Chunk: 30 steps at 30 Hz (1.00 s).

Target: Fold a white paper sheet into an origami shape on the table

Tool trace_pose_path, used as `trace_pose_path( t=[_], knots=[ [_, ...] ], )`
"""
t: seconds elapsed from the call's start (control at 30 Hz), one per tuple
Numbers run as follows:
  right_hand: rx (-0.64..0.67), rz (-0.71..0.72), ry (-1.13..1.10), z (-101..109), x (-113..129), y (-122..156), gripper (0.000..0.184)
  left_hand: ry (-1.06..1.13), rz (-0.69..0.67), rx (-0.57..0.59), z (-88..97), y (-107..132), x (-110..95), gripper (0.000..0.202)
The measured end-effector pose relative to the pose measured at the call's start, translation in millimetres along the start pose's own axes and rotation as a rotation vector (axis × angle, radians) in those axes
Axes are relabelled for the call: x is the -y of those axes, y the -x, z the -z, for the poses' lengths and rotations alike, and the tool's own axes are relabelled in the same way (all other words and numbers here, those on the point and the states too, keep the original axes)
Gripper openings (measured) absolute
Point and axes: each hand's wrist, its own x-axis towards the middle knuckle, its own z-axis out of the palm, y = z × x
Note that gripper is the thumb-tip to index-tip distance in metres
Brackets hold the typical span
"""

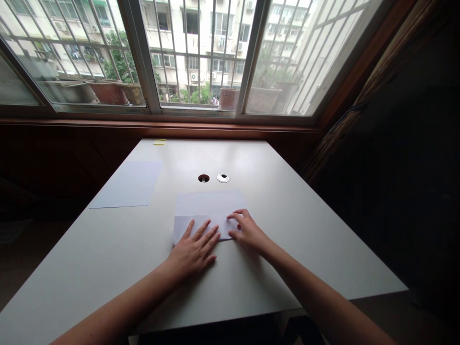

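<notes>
A white sheet of paper (210, 201) lies on the table in front of me, its near part folded over so that a crease line runs across it. My left hand (197, 247) rests flat on the folded part near the front edge, fingers spread. At the sheet's right side is my right hand (247, 230), fingers curved and apart, its fingertips at the paper near the fold's right end. I see nothing gripped between those fingers. The paper's near right corner is partly hidden by this hand.
A second sheet of paper (127, 184) lies at the table's left edge. Yellow sticky notes (159, 142) are at the far left corner. Beyond the folded sheet are a round hole (203, 178) and a silvery round cover (223, 178) in the white table (305, 258). Barred windows stand behind.
</notes>
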Motion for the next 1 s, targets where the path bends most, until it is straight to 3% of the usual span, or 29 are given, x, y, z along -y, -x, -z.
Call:
trace_pose_path(
  t=[0.17,0.4,1.0],
  knots=[
    [0.009,-0.014,-0.009,2.2,3.9,0.7,0.044,0.026,0.068,0.057,-6.8,6.0,6.6,0.070],
    [0.019,-0.024,0.003,3.7,3.9,0.9,0.042,-0.004,0.108,0.048,-9.5,16.0,14.3,0.073],
    [0.032,-0.035,0.002,6.6,6.1,4.7,0.041,0.090,0.342,0.012,-4.5,33.3,65.3,0.054]
  ],
)
